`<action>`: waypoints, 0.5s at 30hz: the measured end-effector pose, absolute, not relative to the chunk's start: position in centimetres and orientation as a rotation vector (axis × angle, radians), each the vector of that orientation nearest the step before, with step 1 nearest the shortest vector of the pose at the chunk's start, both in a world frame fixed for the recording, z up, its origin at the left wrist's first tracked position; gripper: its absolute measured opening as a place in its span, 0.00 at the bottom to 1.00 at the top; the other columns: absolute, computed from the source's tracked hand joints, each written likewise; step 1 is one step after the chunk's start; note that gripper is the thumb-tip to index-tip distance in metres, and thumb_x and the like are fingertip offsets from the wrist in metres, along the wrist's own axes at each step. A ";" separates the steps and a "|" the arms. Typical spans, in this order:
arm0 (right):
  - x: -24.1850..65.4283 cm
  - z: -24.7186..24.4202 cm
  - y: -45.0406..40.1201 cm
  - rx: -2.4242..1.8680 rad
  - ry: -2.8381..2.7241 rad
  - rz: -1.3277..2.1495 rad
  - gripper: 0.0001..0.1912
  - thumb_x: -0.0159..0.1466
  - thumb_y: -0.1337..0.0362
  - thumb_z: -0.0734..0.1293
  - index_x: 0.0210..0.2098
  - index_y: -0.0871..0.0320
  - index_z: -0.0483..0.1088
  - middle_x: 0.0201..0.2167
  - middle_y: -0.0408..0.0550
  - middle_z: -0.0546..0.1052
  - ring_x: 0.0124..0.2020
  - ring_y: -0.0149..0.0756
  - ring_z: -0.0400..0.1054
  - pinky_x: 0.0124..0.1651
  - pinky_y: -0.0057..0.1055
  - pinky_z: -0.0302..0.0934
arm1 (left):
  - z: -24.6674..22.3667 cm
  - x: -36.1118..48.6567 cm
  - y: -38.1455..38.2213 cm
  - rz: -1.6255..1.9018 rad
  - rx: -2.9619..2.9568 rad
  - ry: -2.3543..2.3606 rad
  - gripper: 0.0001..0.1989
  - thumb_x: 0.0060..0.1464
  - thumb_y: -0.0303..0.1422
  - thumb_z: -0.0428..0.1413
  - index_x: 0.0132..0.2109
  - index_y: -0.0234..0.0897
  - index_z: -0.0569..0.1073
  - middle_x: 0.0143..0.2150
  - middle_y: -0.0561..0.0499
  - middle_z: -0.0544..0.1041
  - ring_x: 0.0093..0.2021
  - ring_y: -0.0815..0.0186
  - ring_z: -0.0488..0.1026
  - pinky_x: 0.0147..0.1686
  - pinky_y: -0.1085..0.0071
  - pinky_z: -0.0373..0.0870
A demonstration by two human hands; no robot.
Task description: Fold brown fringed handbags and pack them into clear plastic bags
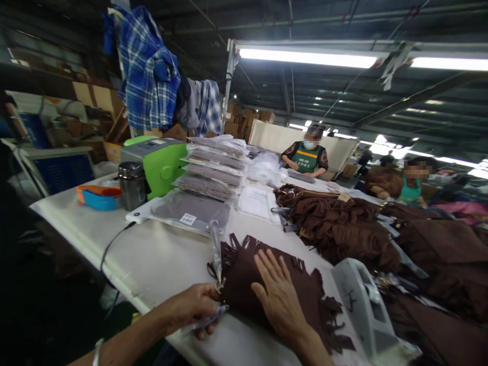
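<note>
A dark brown fringed bag [244,290] lies flat on the white table in front of me. My right hand [276,290] rests palm down on it, fingers stretched out and slightly spread. At the bag's left edge, my left hand [202,307] is closed round a clear-plastic-wrapped strap end [208,320] beside a metal fitting. Another plastic-wrapped piece [216,249] stands up from the same edge, just above the left hand. Loose fringe strips hang from the bag's far and right edges.
Right of the bag stands a grey tape dispenser [360,300], beside heaped brown bags [339,223]. Behind are a stack of plastic-packed items [215,168], a green machine [163,165], a dark flask [131,185] and a blue-orange tape holder [99,197]. A co-worker [305,157] works across the table.
</note>
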State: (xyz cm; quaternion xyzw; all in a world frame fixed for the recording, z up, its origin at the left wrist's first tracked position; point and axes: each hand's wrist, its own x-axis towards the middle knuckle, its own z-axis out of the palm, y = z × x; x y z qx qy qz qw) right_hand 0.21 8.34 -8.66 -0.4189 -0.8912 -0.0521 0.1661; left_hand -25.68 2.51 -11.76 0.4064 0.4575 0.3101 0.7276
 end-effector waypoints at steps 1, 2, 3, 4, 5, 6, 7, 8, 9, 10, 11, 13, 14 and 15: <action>-0.6 -9.7 8.7 -1.197 -2.580 -0.122 0.29 0.70 0.53 0.59 0.67 0.51 0.52 0.68 0.44 0.56 0.69 0.46 0.46 0.69 0.55 0.41 | -11.7 -26.1 2.2 0.688 0.910 1.032 0.26 0.37 0.38 0.63 0.45 0.34 0.67 0.28 0.53 0.76 0.23 0.68 0.72 0.18 0.78 0.64; -1.1 -10.7 9.1 -1.207 -2.617 -0.095 0.28 0.69 0.52 0.59 0.67 0.50 0.53 0.68 0.43 0.56 0.69 0.47 0.47 0.69 0.55 0.41 | -11.8 -26.6 1.9 0.697 0.918 1.064 0.27 0.38 0.38 0.63 0.46 0.35 0.66 0.27 0.54 0.75 0.22 0.68 0.71 0.17 0.78 0.62; -1.3 -11.4 9.3 -1.220 -2.644 -0.074 0.28 0.69 0.52 0.59 0.67 0.50 0.54 0.68 0.43 0.55 0.69 0.47 0.47 0.69 0.55 0.41 | -11.8 -26.9 1.7 0.708 0.927 1.092 0.27 0.38 0.39 0.63 0.46 0.35 0.65 0.27 0.55 0.75 0.22 0.68 0.71 0.17 0.78 0.61; -1.4 -12.0 9.5 -1.232 -2.660 -0.064 0.29 0.69 0.52 0.59 0.67 0.50 0.53 0.68 0.43 0.54 0.69 0.48 0.47 0.69 0.55 0.41 | -11.9 -27.2 1.4 0.723 0.937 1.111 0.27 0.40 0.40 0.62 0.46 0.35 0.65 0.27 0.55 0.74 0.23 0.67 0.72 0.17 0.78 0.61; -1.4 -12.3 9.6 -1.238 -2.672 -0.062 0.29 0.69 0.52 0.59 0.67 0.50 0.52 0.69 0.43 0.53 0.69 0.48 0.46 0.69 0.55 0.40 | -12.1 -27.3 1.2 0.734 0.952 1.122 0.25 0.41 0.42 0.61 0.45 0.36 0.65 0.27 0.55 0.74 0.24 0.67 0.72 0.18 0.78 0.62; -1.3 -12.4 9.6 -1.235 -2.680 -0.063 0.29 0.69 0.52 0.59 0.68 0.50 0.51 0.69 0.43 0.52 0.69 0.48 0.46 0.69 0.55 0.40 | -12.2 -27.2 0.9 0.736 0.982 1.125 0.24 0.42 0.42 0.61 0.44 0.36 0.66 0.27 0.55 0.73 0.25 0.66 0.73 0.19 0.77 0.64; -1.2 -12.4 9.6 -1.230 -2.688 -0.061 0.30 0.69 0.53 0.58 0.68 0.51 0.51 0.69 0.43 0.52 0.69 0.48 0.45 0.69 0.55 0.39 | -12.3 -26.7 0.6 0.727 1.019 1.127 0.22 0.43 0.42 0.60 0.42 0.36 0.66 0.27 0.56 0.73 0.25 0.66 0.72 0.20 0.76 0.65; -1.1 -12.2 9.6 -1.231 -2.692 -0.053 0.30 0.70 0.53 0.58 0.68 0.51 0.51 0.69 0.44 0.51 0.69 0.48 0.44 0.70 0.54 0.38 | -12.4 -25.9 0.3 0.704 1.058 1.127 0.20 0.44 0.42 0.59 0.41 0.36 0.67 0.26 0.56 0.72 0.24 0.66 0.72 0.21 0.74 0.66; -1.0 -12.0 9.6 -1.239 -2.696 -0.036 0.29 0.70 0.52 0.58 0.68 0.52 0.51 0.69 0.44 0.51 0.70 0.48 0.44 0.70 0.53 0.38 | -12.3 -24.9 -0.2 0.674 1.111 1.126 0.17 0.45 0.41 0.58 0.41 0.36 0.68 0.26 0.56 0.72 0.24 0.66 0.72 0.22 0.73 0.68; -0.9 -11.7 9.6 -1.249 -2.703 -0.007 0.29 0.70 0.52 0.58 0.67 0.53 0.52 0.69 0.45 0.51 0.70 0.47 0.44 0.70 0.53 0.38 | -12.2 -23.6 -0.6 0.646 1.194 1.121 0.14 0.46 0.38 0.56 0.41 0.36 0.69 0.27 0.54 0.73 0.26 0.65 0.73 0.24 0.71 0.69; -0.9 -11.3 9.6 -1.261 -2.712 0.034 0.29 0.70 0.51 0.57 0.67 0.53 0.53 0.69 0.45 0.52 0.70 0.46 0.43 0.70 0.53 0.37 | -11.9 -22.2 -1.0 0.620 1.308 1.102 0.13 0.48 0.36 0.55 0.41 0.37 0.71 0.30 0.53 0.74 0.28 0.63 0.74 0.27 0.69 0.71; -0.7 -10.4 9.7 -1.283 -2.730 0.155 0.29 0.70 0.48 0.54 0.67 0.54 0.54 0.69 0.46 0.52 0.70 0.45 0.43 0.70 0.53 0.37 | -11.1 -19.9 -1.5 0.570 1.641 1.033 0.12 0.50 0.31 0.55 0.43 0.40 0.75 0.38 0.50 0.78 0.38 0.59 0.76 0.38 0.66 0.72; -0.6 -9.9 9.8 -1.288 -2.739 0.228 0.30 0.70 0.47 0.53 0.66 0.53 0.55 0.69 0.46 0.52 0.70 0.44 0.43 0.70 0.53 0.37 | -10.6 -19.2 -1.4 0.549 1.794 1.017 0.12 0.51 0.30 0.56 0.44 0.42 0.76 0.42 0.50 0.79 0.42 0.58 0.76 0.43 0.66 0.71; -0.5 -9.5 9.8 -1.289 -2.746 0.297 0.30 0.70 0.45 0.51 0.66 0.52 0.55 0.69 0.47 0.52 0.70 0.43 0.43 0.70 0.53 0.36 | -10.0 -19.0 -1.1 0.539 1.917 1.034 0.11 0.52 0.30 0.56 0.43 0.44 0.77 0.43 0.51 0.80 0.44 0.58 0.76 0.45 0.67 0.70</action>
